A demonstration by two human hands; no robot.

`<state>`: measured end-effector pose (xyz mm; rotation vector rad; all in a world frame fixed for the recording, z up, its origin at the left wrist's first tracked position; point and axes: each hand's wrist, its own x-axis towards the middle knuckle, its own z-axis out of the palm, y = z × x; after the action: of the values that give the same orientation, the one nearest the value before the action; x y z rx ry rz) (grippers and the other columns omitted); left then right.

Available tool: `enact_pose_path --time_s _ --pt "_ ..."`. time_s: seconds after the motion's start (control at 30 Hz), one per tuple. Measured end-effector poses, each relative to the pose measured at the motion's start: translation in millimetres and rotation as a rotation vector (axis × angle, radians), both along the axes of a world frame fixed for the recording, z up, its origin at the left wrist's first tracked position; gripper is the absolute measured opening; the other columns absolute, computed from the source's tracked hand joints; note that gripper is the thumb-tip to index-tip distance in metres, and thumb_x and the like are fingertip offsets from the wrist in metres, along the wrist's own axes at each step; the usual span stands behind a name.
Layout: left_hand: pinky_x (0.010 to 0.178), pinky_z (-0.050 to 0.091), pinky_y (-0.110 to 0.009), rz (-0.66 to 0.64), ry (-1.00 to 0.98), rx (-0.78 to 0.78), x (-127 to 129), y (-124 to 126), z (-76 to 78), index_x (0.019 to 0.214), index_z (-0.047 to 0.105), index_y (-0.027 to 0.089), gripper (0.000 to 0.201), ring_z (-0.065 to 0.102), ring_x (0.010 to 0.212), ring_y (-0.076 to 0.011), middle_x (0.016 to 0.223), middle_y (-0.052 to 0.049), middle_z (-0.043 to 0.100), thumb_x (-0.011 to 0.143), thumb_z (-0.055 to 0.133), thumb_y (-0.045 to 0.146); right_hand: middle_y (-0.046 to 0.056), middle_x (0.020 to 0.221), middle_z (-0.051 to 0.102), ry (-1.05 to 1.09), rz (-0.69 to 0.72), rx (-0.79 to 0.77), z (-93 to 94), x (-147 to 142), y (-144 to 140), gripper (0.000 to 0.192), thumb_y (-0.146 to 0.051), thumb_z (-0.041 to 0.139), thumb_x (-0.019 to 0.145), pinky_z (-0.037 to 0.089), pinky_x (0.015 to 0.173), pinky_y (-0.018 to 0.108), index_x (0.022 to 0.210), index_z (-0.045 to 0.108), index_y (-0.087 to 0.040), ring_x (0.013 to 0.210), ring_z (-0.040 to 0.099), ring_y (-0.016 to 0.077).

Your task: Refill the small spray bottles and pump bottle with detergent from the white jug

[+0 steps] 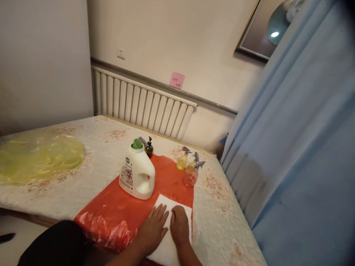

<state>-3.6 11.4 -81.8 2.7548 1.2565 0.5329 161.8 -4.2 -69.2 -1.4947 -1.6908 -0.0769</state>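
**Both hands flat on a white cloth**

The left hand (154,229) and the right hand (180,226) lie side by side, palms down, on a white folded cloth (169,245). Neither grip is closed on anything: the fingers are stretched out and pressed flat against the fabric, the two hands almost touching each other.

The cloth lies at the near end of an orange plastic sheet (116,210) spread over a bed (222,221) with a pale flowered cover. Just beyond the left hand, on the sheet, stands a white detergent jug (136,173) with a green cap, upright, its handle turned toward the right. Behind the jug is a small dark pump bottle (149,147). Farther right, at the sheet's far corner, three small spray bottles (190,168) stand close together: two yellowish and one pinkish.

A yellow plastic sheet (39,157) lies well apart on the left side of the bed. A white radiator (144,105) runs along the wall behind, with a pink note (176,80) stuck above it. A blue curtain (299,147) hangs on the right.
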Motion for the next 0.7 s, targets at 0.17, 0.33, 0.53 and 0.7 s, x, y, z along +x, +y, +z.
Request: enact_pose_path --time_s 0.17,0.33,0.53,0.7 --pt "0.12 0.037 -0.051 0.009 -0.044 0.05 -0.5 3.0 -13.9 0.147 0.048 0.026 0.056 0.039 0.147 -0.0289 0.158 -0.007 0.045 0.092 0.057 0.029 0.002 0.078 0.059 -0.001 -0.009 -0.007 -0.9 -0.1 0.6 0.024 -0.003 0.043 0.087 0.047 0.07 0.035 0.078 0.052 -0.024 0.073 0.057 0.0213" --pt "0.118 0.039 -0.049 0.006 -0.067 0.109 -2.7 3.7 -20.1 0.147 0.048 0.028 0.055 0.042 0.146 -0.0279 0.158 -0.006 0.046 0.093 0.056 0.03 0.002 0.079 0.059 -0.004 -0.017 -0.005 0.6 -1.1 -0.2 0.024 -0.004 0.043 0.087 0.047 0.07 0.035 0.078 0.052 -0.024 0.073 0.056 0.0211" --pt "0.118 0.038 -0.048 0.0 -0.073 0.1 -3.7 4.4 -19.2 0.146 0.051 0.027 0.052 0.043 0.145 -0.0271 0.157 -0.006 0.048 0.093 0.054 0.03 0.002 0.078 0.058 -0.019 -0.024 0.024 2.0 -1.9 0.7 0.024 -0.004 0.042 0.087 0.047 0.069 0.035 0.078 0.051 -0.024 0.073 0.055 0.0216" --pt "0.118 0.039 -0.048 0.004 -0.066 0.141 -3.7 4.7 -22.1 0.146 0.05 0.028 0.053 0.043 0.145 -0.0268 0.157 -0.005 0.047 0.094 0.054 0.029 0.002 0.077 0.058 -0.034 -0.022 0.043 1.2 -1.2 1.3 0.024 -0.003 0.042 0.086 0.047 0.069 0.035 0.078 0.051 -0.024 0.073 0.055 0.0218"
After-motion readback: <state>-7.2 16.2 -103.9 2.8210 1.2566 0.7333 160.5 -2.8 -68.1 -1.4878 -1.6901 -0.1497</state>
